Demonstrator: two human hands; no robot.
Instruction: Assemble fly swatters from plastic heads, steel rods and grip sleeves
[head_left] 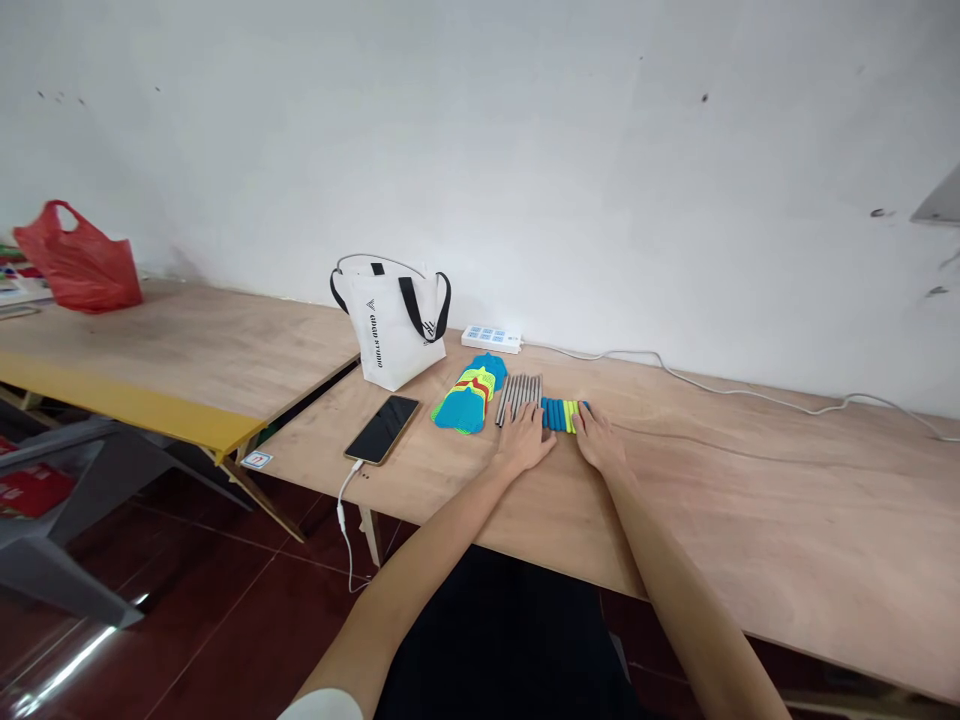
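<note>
The two hands of a seated person frame a row of blue and yellow pieces (pixel 559 414), the reference for all positions here, laid side by side on a wooden table (pixel 750 520). The left hand (pixel 525 435) lies palm down at the row's left end, its fingers lightly spread over the near ends of grey rods (pixel 520 395) and its thumb held away from them, reaching along the near edge of the blue pieces. The right hand (pixel 598 437) is at the row's right end, fingertips on the last pieces; whether its thumb and fingers pinch one cannot be told. The hands are apart, the row's middle visible between them.

The rods stand parallel directly left of the row. Farther left lies an overlapping pile of blue, yellow and red sheets (pixel 471 395). A dark-screened phone (pixel 382 430) with a white lead (pixel 341 515) plugged in lies well left of the row, beyond the sheets. Behind and left of the row are a white power strip (pixel 491 338) and, farther left, an upright white tote bag (pixel 394 335) with black handles. A red plastic bag (pixel 90 265) rests far left of the row, on a second table (pixel 195 330).
</note>
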